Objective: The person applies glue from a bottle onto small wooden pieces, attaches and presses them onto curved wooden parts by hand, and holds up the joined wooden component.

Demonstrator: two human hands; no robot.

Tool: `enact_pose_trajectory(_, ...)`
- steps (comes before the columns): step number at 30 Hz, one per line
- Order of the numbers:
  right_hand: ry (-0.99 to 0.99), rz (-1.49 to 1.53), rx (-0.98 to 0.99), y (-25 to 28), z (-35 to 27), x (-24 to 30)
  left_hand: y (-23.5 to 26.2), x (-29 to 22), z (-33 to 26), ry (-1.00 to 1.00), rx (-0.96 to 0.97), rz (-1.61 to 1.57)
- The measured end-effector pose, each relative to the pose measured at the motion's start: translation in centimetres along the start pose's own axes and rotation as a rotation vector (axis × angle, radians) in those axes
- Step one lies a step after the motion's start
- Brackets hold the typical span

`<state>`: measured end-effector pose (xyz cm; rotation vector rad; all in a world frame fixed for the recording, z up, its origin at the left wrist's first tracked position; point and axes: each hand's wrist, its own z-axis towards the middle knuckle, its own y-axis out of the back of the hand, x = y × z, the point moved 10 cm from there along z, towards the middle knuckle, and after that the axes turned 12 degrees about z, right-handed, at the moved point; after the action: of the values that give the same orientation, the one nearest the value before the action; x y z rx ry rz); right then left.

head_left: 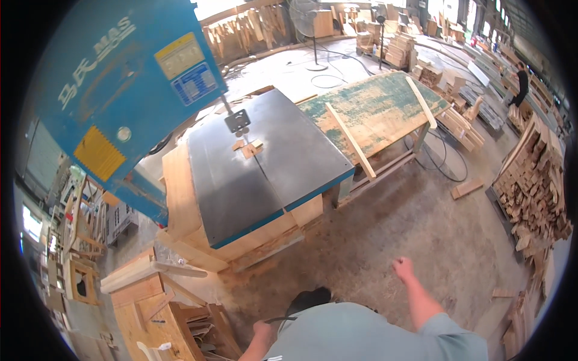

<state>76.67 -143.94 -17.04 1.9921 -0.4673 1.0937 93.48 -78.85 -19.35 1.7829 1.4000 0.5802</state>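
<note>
Both hands are empty. The right hand [403, 269] swings loose and half open over the dusty floor. The left hand [263, 330] is curled by the shirt. Small wood scraps [248, 147] lie on the saw's grey surface [265, 174], light, stiff, easy to pinch by the edges.

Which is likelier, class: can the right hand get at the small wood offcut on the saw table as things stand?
Probably not yet. The right hand hangs over the sawdust floor, apart from the saw table; the offcut lies mid-table beside the blade guide. Nothing blocks the way.
</note>
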Motion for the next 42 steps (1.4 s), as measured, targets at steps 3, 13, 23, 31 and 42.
enact_pose_trajectory(3, 0.198, 0.021, -0.031, -1.8, 4.2, 10.2, -8.4, 4.5, 2.5, -0.168, 0.022, 0.286)
enact_pose_trajectory(13, 0.166, -0.125, -0.104, -5.0, 18.0, 24.9, 7.4, -4.3, 15.9, -0.028, -0.043, -0.501)
enact_pose_trajectory(23, 0.137, -0.054, 0.436, -17.5, 35.6, 23.0, 10.0, -10.3, 14.7, 0.45, -0.089, -0.89)
enact_pose_trajectory(31, -0.706, 0.756, 0.784, -19.0, 29.5, 24.7, 4.0, -20.8, 9.8, 0.417, -0.019, -0.528)
enact_pose_trajectory(42, -1.115, 1.166, 1.099, -18.5, 27.9, 26.6, 2.4, -26.5, 10.1, 0.583, 0.02, -0.653)
